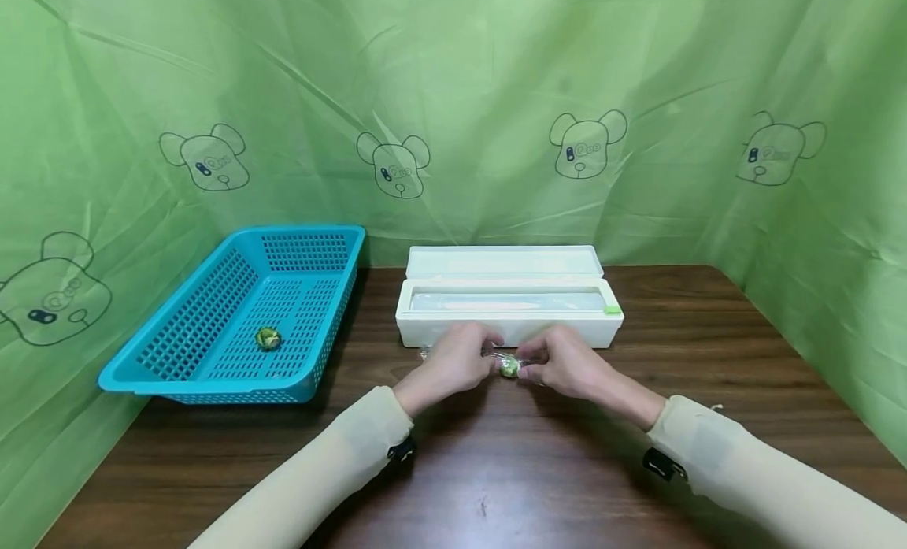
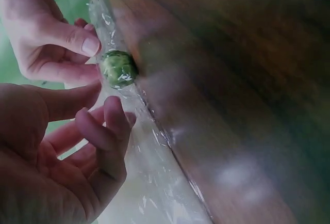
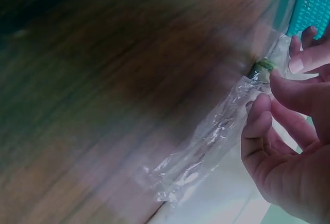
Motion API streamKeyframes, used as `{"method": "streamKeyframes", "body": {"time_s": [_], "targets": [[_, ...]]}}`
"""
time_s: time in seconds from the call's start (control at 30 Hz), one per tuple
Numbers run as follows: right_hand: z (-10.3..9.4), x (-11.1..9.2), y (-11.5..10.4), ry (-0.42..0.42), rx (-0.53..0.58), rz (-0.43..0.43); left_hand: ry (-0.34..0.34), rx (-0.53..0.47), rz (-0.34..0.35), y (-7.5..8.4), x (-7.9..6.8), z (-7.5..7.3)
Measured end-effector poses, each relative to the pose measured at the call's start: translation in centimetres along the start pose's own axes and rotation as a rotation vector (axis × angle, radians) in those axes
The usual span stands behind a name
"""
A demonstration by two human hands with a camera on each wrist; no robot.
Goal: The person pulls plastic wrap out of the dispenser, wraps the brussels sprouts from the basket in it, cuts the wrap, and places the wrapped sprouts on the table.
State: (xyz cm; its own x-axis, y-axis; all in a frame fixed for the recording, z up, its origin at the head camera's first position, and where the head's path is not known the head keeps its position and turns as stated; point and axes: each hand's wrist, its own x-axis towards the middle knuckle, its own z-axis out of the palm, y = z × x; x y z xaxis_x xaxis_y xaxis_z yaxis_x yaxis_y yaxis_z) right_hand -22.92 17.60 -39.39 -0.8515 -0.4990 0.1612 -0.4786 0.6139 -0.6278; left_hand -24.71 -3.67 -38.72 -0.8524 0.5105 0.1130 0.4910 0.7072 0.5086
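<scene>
A small green Brussels sprout [image 1: 509,365] lies wrapped in clear cling film [image 2: 154,146] at the front of a white cling film box. On its left side my left hand [image 1: 462,355] has thumb and fingers curled at the film. My right hand [image 1: 564,361] pinches the film close by the sprout's right side. Loose film trails out past both hands in the wrist views. The white box [image 1: 510,328] stands just behind the hands with its lid raised, a film roll [image 1: 506,302] showing inside.
At the left, a blue plastic basket [image 1: 333,313] holds another Brussels sprout [image 1: 268,339]. A green slider [image 1: 612,309] sits at the box's right end. Green curtain [image 1: 482,84] surrounds the dark wooden table [image 1: 496,486] at the back and sides.
</scene>
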Motion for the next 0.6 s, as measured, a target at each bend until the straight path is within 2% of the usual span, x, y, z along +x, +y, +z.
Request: {"method": "streamKeyframes", "body": {"time_s": [0.17, 0.4, 0.6], "targets": [[0.21, 0.02, 0.45, -0.019, 0.020, 0.021, -0.056, -0.004, -0.033, -0.01, 0.51, 0.23], [0.55, 0.43, 0.66, 0.005, -0.007, 0.087, -0.089, 0.012, -0.101, 0.03, 0.72, 0.59], [0.72, 0.39, 0.62, -0.009, 0.003, 0.080, -0.098, 0.036, -0.096, -0.01, 0.53, 0.77]]}}
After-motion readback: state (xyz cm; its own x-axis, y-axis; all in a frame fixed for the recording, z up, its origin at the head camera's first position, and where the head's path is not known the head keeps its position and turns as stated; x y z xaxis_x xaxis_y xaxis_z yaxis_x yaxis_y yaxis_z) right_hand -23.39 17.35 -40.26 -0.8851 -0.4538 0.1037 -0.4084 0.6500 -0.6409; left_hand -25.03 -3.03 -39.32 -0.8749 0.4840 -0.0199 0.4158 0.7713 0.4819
